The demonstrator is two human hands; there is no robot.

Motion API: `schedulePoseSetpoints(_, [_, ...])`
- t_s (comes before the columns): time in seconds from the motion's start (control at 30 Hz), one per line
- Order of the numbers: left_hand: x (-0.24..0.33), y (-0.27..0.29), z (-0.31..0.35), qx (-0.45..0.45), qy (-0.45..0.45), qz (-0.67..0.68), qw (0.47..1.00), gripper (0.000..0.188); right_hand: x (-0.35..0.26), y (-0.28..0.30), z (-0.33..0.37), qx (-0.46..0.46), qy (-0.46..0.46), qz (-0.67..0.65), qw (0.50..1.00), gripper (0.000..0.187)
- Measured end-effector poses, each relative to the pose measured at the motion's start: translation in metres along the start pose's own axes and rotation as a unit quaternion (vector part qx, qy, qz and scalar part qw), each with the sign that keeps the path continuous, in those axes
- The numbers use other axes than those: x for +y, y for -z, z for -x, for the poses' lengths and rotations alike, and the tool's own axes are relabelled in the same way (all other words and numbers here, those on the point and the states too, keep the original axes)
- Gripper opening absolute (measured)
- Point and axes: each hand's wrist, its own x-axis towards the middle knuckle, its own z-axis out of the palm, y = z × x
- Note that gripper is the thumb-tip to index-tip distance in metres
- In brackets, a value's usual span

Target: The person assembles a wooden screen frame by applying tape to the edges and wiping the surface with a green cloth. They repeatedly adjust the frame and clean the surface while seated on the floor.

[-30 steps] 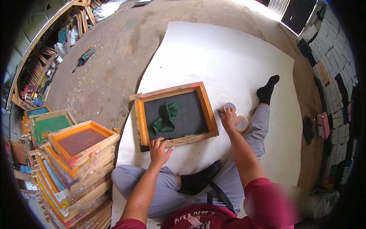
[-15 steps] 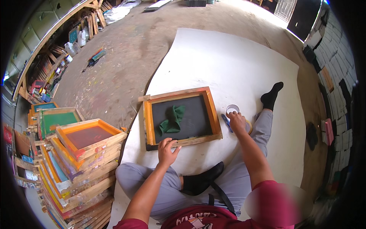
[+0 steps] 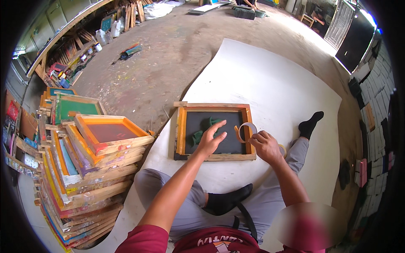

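A wooden screen-printing frame (image 3: 180,130) with dark mesh lies on the white sheet in front of me. On its mesh rests a crumpled green cloth (image 3: 197,137), partly hidden by my left hand. My left hand (image 3: 209,140) hovers over the frame, empty, with thumb and fingers apart. A tape roll (image 3: 252,127) is upright in my right hand (image 3: 265,146), near the frame's right side. A tan strip shows at the roll's left. Another yellowish roll (image 3: 283,150) lies beside my right wrist, mostly covered.
Stacked wooden frames (image 3: 114,147) rise at my left, close to the white sheet (image 3: 270,80). My outstretched leg (image 3: 298,152) lies at the right. Bottles (image 3: 110,33) and boards line the far left wall. A person (image 3: 247,4) is partly visible at the far end.
My right hand has lifted the tape roll from the sheet and moved it to the frame. My left hand has left the frame's front edge and reached over the mesh.
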Motion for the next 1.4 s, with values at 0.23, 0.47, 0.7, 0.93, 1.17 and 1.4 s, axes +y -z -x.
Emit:
schedulePoseSetpoints(0.23, [0.016, 0.009, -0.006, -0.075, -0.034, -0.059, 0.995, 0.049, -0.025, 0.011, -0.019, 0.007, 0.015, -0.048, 0.999, 0.025])
schedulePoseSetpoints(0.47, [0.014, 0.009, 0.005, -0.026, -0.015, -0.071, 0.997, 0.017, -0.031, 0.017, -0.026, 0.005, 0.012, -0.154, 0.988, 0.017])
schedulePoseSetpoints(0.7, [0.031, -0.001, 0.014, -0.013, 0.123, -0.026, 0.992, 0.016, -0.032, 0.003, -0.004, -0.097, -0.165, -0.365, 0.911, 0.047])
schedulePoseSetpoints(0.93, [0.052, 0.008, 0.026, -0.005, 0.176, 0.065, 0.982, 0.015, -0.057, 0.008, -0.019, -0.045, -0.173, -0.381, 0.907, 0.053])
schedulePoseSetpoints(1.17, [0.052, 0.024, 0.042, 0.021, 0.167, 0.037, 0.985, 0.017, -0.055, 0.009, -0.025, -0.037, -0.112, -0.367, 0.923, 0.049])
schedulePoseSetpoints(1.4, [0.041, 0.043, 0.052, 0.018, 0.2, 0.014, 0.979, 0.017, -0.049, 0.009, -0.014, -0.077, -0.109, -0.318, 0.939, 0.047])
